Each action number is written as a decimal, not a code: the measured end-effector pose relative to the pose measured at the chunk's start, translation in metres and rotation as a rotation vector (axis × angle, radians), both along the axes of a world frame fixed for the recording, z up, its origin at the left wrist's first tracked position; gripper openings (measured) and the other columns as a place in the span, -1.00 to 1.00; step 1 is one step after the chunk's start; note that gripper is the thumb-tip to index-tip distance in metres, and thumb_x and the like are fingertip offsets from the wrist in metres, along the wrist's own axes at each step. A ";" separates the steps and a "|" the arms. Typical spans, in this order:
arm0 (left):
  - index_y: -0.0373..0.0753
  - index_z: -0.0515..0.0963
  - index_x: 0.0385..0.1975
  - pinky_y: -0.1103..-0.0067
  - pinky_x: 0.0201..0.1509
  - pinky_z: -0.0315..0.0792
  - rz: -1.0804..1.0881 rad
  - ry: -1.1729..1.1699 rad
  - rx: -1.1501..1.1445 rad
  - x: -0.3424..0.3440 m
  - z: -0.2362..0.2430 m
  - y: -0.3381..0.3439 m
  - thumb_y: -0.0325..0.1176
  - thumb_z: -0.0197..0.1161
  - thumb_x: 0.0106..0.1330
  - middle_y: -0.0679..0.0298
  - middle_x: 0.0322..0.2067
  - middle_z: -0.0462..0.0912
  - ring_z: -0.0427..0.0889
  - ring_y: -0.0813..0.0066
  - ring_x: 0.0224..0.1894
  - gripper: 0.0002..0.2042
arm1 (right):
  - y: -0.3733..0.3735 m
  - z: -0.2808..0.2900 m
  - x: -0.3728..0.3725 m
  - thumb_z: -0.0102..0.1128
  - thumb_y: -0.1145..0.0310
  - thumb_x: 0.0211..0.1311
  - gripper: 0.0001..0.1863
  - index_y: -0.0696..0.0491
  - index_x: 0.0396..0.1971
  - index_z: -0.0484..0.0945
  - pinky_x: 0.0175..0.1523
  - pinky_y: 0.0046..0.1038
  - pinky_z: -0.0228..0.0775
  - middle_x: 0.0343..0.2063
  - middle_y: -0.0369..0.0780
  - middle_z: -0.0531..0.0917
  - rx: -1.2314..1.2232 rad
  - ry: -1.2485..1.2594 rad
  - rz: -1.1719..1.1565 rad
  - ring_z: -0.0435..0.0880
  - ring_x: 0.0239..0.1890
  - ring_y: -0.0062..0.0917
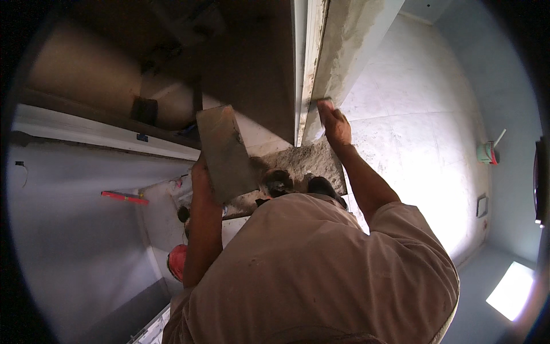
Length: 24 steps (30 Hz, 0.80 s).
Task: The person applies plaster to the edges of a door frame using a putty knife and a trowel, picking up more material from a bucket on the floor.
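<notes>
My left hand (pixel 201 178) grips a rectangular, grey flat board (pixel 226 155), smeared with dull material, held out left of centre with its face up. My right hand (pixel 338 126) is closed on a small flat tool (pixel 321 106), mostly hidden by my fingers, which rests against a strip of wet-looking grey plaster (pixel 329 54) on the door jamb. The strip runs beside a white door frame (pixel 298 51). Below my hands, my dark shoes (pixel 318 186) are on a rough, mortar-covered threshold (pixel 303 157).
A red spirit level (pixel 123 196) and a red bucket (pixel 176 264) are at the left. A green bucket (pixel 486 153) with a pale stick is at the right on the pale floor (pixel 418 137). The space beyond the doorway is dark.
</notes>
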<state>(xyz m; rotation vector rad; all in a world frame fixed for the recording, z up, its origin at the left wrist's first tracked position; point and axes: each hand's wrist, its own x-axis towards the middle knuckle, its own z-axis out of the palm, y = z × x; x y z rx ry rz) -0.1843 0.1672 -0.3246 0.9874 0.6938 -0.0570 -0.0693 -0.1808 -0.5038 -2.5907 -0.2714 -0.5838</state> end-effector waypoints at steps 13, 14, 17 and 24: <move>-0.22 0.48 0.20 0.37 0.00 0.63 -0.111 -0.026 -0.096 0.015 0.018 -0.041 -0.19 0.05 0.50 0.17 -0.04 0.67 0.71 0.31 -0.09 -0.62 | 0.063 0.159 -0.086 0.14 0.61 0.21 -0.43 0.05 0.27 0.53 -0.22 -0.54 0.45 -0.36 -0.25 0.51 0.689 0.405 0.347 0.54 -0.34 -0.60; -0.21 0.48 0.20 0.38 -0.01 0.63 -0.123 -0.037 -0.121 0.016 0.020 -0.043 -0.19 0.04 0.50 0.18 -0.05 0.67 0.71 0.31 -0.10 -0.63 | 0.068 0.174 -0.086 0.15 0.62 0.19 -0.43 0.06 0.26 0.54 -0.23 -0.55 0.44 -0.35 -0.24 0.52 0.596 0.345 0.396 0.54 -0.34 -0.61; -0.23 0.48 0.16 0.42 -0.06 0.65 -0.192 -0.152 -0.161 0.018 0.019 -0.046 -0.19 0.04 0.50 0.19 -0.10 0.68 0.72 0.34 -0.14 -0.64 | 0.076 0.186 -0.081 0.17 0.64 0.14 -0.43 0.07 0.23 0.56 -0.27 -0.53 0.43 -0.38 -0.22 0.55 0.572 0.210 0.410 0.55 -0.38 -0.58; -0.24 0.49 0.13 0.42 -0.10 0.65 -0.294 -0.201 -0.198 0.025 0.007 -0.059 -0.17 0.05 0.50 0.20 -0.14 0.68 0.71 0.40 -0.19 -0.65 | 0.078 0.185 -0.084 0.21 0.59 0.19 -0.52 0.08 0.16 0.58 -0.30 -0.37 0.51 -0.35 -0.13 0.61 0.279 0.035 0.388 0.62 -0.39 -0.37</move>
